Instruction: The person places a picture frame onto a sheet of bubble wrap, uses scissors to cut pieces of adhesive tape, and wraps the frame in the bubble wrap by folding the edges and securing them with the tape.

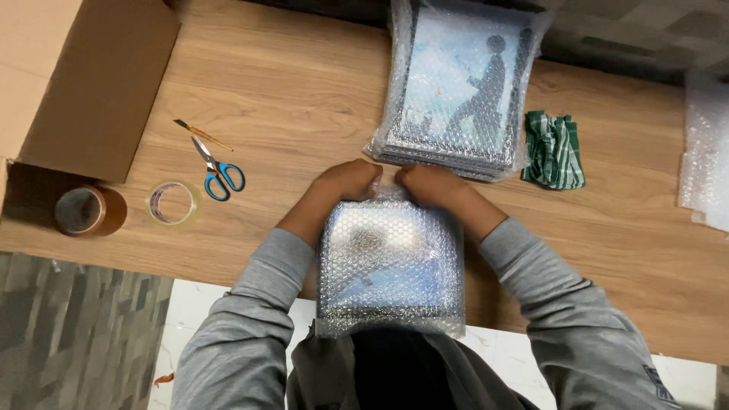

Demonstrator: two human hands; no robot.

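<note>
A flat picture frame wrapped in bubble wrap [389, 266] stands tilted against my chest, its lower edge at the table's near edge. My left hand [343, 184] and my right hand [431, 185] both grip its far top edge, fingers curled over the wrap, thumbs nearly touching. Just beyond my hands lies a stack of bubble-wrapped framed pictures [459, 87]; the top one shows a dark walking figure on pale blue.
Blue-handled scissors [216, 171] and a thin brush [202, 135] lie at left on the wooden table [304, 91]. A clear tape roll [173, 203], a brown tape roll [89, 210] and an open cardboard box [83, 83] sit far left. Green checked cloth [556, 150]; bubble wrap sheet [706, 152] at right.
</note>
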